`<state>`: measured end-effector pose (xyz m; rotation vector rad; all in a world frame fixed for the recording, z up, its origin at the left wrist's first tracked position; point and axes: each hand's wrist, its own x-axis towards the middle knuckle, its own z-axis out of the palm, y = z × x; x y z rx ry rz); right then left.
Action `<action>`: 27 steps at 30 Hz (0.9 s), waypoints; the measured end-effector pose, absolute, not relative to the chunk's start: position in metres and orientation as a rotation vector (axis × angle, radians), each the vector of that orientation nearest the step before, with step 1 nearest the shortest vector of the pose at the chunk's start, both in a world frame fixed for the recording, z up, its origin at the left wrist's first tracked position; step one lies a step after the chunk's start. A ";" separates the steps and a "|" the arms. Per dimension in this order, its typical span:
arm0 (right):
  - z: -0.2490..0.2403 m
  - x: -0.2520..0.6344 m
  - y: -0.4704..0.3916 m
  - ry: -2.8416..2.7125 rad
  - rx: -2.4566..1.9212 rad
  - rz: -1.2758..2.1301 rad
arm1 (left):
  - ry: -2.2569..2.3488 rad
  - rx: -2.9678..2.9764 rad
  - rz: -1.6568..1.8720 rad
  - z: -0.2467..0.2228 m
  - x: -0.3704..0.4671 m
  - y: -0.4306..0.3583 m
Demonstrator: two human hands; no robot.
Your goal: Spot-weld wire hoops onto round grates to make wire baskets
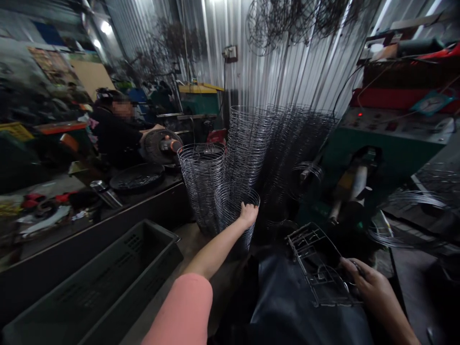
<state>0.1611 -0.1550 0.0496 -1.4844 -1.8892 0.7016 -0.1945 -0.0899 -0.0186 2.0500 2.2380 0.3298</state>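
Note:
My left hand (248, 214) reaches forward, its fingers closed on the upper rim of a short stack of wire rings (230, 206). Taller stacks of rings (203, 182) stand beside and behind it. At the lower right, my right hand (366, 278) is closed around the side of a rectangular wire frame (312, 258), which is held tilted above a dark apron (280, 287). Curved wire shows inside the frame near my right fingers.
A green crate (143, 258) sits at the lower left. Beyond it are a metal cylinder (106, 194), a black tray (136, 177), a fan (158, 143) and a seated person (115, 129). A green machine (388, 148) stands at the right, with wire coils nearby.

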 end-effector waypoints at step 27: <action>0.024 0.470 -0.287 -0.512 -2.531 -0.399 | 1.428 1.434 0.717 -0.118 -0.073 -0.145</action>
